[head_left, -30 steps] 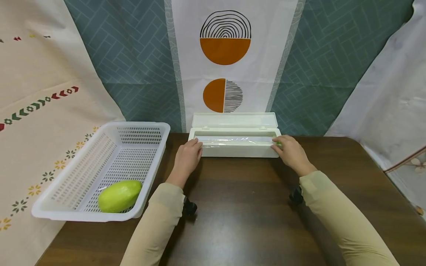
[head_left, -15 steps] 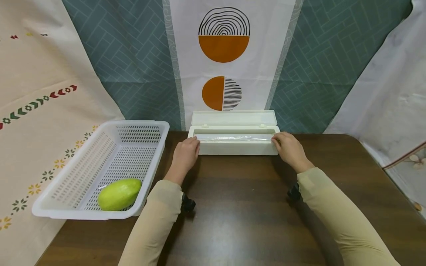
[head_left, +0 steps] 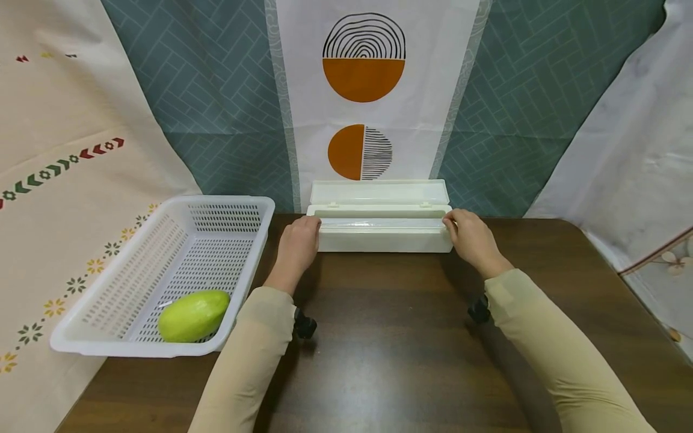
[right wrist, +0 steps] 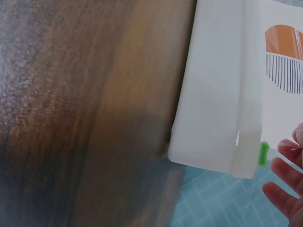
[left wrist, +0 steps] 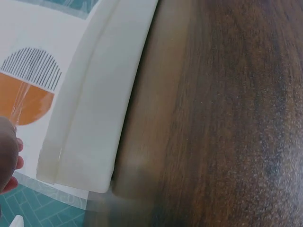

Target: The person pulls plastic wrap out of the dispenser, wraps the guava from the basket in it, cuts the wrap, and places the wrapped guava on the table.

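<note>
A long white cling film dispenser point(head_left: 385, 242) stands at the back of the table, its lid point(head_left: 380, 192) tipped back. Clear cling film point(head_left: 379, 223) stretches across its opening between the two hands. My left hand point(head_left: 299, 243) pinches the film at the left end; streaks of film point(left wrist: 20, 101) show beside the fingers in the left wrist view. At the right end, my right hand point(head_left: 472, 239) pinches the other corner, its other fingers loosely spread in the right wrist view. A green cutter slider point(right wrist: 263, 154) juts from the dispenser's end near that hand.
To the left, a white perforated plastic basket point(head_left: 260, 252) holds a smooth yellow-green fruit point(head_left: 195, 316), like a mango. The dark wooden table point(head_left: 395, 349) reaches back to patterned cloth hangings point(head_left: 233, 90). Both forearms extend over the table.
Both hands have risen slightly, lifting the film from the dispenser's front edge. The left hand has shifted a little outward. The basket and fruit stay put.
</note>
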A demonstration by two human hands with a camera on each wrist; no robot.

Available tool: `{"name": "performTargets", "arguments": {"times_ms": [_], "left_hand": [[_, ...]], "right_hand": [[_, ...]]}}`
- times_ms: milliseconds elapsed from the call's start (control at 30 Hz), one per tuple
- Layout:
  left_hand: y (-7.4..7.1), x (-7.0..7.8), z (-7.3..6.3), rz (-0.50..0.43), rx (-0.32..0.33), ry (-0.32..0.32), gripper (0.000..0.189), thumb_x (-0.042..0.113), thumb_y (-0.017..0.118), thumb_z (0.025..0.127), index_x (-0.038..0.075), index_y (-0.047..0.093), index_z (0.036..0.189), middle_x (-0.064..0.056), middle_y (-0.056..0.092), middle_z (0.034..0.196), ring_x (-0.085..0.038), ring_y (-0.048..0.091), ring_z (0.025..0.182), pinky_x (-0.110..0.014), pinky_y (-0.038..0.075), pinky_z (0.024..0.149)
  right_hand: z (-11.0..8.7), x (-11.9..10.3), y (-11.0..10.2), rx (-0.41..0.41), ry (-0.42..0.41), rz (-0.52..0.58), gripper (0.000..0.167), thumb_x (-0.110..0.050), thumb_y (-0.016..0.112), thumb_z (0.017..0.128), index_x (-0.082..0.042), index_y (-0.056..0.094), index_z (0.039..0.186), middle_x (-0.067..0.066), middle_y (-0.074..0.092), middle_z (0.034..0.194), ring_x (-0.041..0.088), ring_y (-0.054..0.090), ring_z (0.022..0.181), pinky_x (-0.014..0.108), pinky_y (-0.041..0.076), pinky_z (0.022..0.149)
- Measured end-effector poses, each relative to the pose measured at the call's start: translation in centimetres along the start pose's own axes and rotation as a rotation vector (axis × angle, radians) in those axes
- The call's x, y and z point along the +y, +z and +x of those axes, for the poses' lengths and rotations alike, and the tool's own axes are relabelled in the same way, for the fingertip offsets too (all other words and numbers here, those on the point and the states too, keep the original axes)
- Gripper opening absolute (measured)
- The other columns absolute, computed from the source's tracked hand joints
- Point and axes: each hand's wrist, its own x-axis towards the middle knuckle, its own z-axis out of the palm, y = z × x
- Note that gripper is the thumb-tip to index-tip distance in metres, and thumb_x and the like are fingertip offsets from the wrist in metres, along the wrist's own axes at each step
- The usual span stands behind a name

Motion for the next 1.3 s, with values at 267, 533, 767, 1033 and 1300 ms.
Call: {"name": "performTargets", "arguments": {"times_ms": [267,533,767,1033,1300], "left_hand": [[-0.1,-0.2,0.3,-0.007,-0.021,-0.010,0.011,0.007,0.053,0.094,0.001,0.062,0.097,-0.015,0.067,0.088,-0.033,0.063,0.081,-0.045,0.052,0.069],[-0.5,-0.2,0.3,0.006,-0.060,-0.038,0.007,0.005,0.057,0.092,0.001,0.061,0.095,-0.014,0.066,0.085,-0.032,0.063,0.078,-0.043,0.053,0.068],[-0.5,-0.2,1.3,-0.004,0.002,-0.015,0.006,0.004,0.056,0.092,0.000,0.060,0.094,-0.016,0.065,0.085,-0.034,0.063,0.076,-0.044,0.052,0.066],[-0.7,-0.1,1.6,-0.069,-0.033,-0.044,0.011,0.007,0.052,0.095,0.000,0.059,0.097,-0.016,0.064,0.087,-0.033,0.063,0.078,-0.044,0.053,0.067],[-1.3,-0.1,1.6,-0.108,-0.118,-0.093,0.011,0.010,0.054,0.092,0.001,0.059,0.094,-0.014,0.062,0.087,-0.034,0.063,0.078,-0.044,0.053,0.068]], "right_hand": [[0.1,-0.2,-0.4,0.001,-0.020,0.010,0.019,-0.014,0.052,0.097,0.003,0.059,0.102,0.020,0.063,0.094,0.034,0.057,0.087,0.048,0.048,0.077],[0.0,-0.2,-0.1,-0.051,-0.002,0.036,0.019,-0.014,0.051,0.097,0.003,0.059,0.102,0.019,0.062,0.095,0.032,0.057,0.084,0.047,0.048,0.076],[0.3,-0.2,-0.7,-0.022,-0.016,0.044,0.019,-0.014,0.051,0.098,0.002,0.059,0.102,0.019,0.062,0.095,0.031,0.058,0.082,0.047,0.048,0.074],[0.5,0.0,-1.6,-0.057,-0.044,0.072,0.018,-0.010,0.052,0.096,0.005,0.060,0.102,0.020,0.063,0.093,0.029,0.057,0.079,0.045,0.049,0.074],[0.6,-0.2,-2.2,-0.124,-0.055,0.091,0.019,-0.006,0.052,0.092,0.006,0.062,0.103,0.021,0.063,0.096,0.029,0.057,0.082,0.046,0.049,0.076]]}}
